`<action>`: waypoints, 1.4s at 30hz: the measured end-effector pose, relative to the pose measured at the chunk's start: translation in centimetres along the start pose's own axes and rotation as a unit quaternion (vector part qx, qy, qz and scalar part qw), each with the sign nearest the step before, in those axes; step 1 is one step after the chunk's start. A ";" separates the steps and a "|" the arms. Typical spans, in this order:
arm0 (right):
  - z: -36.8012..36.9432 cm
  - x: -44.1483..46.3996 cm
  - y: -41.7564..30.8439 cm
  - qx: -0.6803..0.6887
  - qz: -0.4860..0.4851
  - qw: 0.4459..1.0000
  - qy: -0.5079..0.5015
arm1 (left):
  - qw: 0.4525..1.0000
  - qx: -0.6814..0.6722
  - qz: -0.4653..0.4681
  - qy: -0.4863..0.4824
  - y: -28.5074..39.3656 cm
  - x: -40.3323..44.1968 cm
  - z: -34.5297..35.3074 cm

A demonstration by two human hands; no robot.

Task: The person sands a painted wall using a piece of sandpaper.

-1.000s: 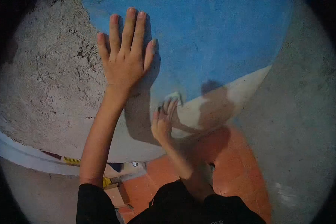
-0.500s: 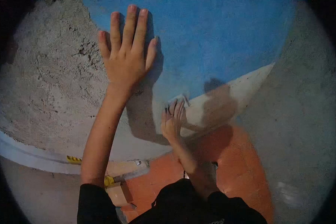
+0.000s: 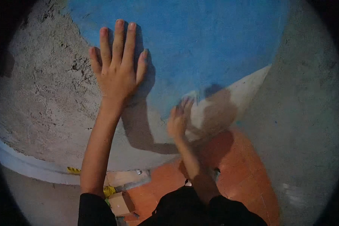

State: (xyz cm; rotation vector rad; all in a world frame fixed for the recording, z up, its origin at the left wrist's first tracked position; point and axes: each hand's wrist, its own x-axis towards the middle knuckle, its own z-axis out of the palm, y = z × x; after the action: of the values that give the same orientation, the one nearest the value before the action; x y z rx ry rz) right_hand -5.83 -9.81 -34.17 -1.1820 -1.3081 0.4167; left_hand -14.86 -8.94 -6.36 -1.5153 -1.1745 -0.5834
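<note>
My left hand (image 3: pixel 118 75) lies flat on the wall with its fingers spread, over the border between rough grey plaster (image 3: pixel 45 86) and blue paint (image 3: pixel 214 41). Lower and to the right, my right hand (image 3: pixel 180 116) is against the wall near the lower edge of the blue area. Its fingertips press on a small pale piece (image 3: pixel 191 95), blurred, perhaps a cloth or pad. Below the blue runs a bare whitish band (image 3: pixel 248 88), with shadows of my arm and head across it.
Orange floor tiles (image 3: pixel 237 169) lie below the wall. A cardboard box (image 3: pixel 119 203) and a yellow item (image 3: pixel 109 191) sit on the floor by my left forearm. A grey wall (image 3: pixel 301 124) rises on the right, and a white ledge (image 3: pixel 34 167) curves at the left.
My right hand has moved to the right along the lower edge of the blue paint. My left hand stays flat on the wall; the camera view has shifted slightly.
</note>
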 end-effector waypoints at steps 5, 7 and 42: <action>-5.8 12.6 1.2 0.052 0.063 0.991 0.105 | 1.000 0.000 0.005 0.007 0.0 0.2 -0.1; -4.4 9.4 0.5 0.032 0.076 0.993 0.082 | 1.000 -0.010 0.012 0.007 0.0 0.4 -0.1; -27.0 38.3 -2.9 -0.100 -0.334 0.937 0.004 | 0.981 -0.028 -0.190 0.018 15.7 11.0 2.6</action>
State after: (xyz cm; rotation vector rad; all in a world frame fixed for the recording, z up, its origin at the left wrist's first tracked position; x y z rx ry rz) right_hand 28.13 8.35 -7.30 -0.8233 -1.6747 -0.2223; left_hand 2.88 -1.47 -4.78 -1.3258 -1.4422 -0.9012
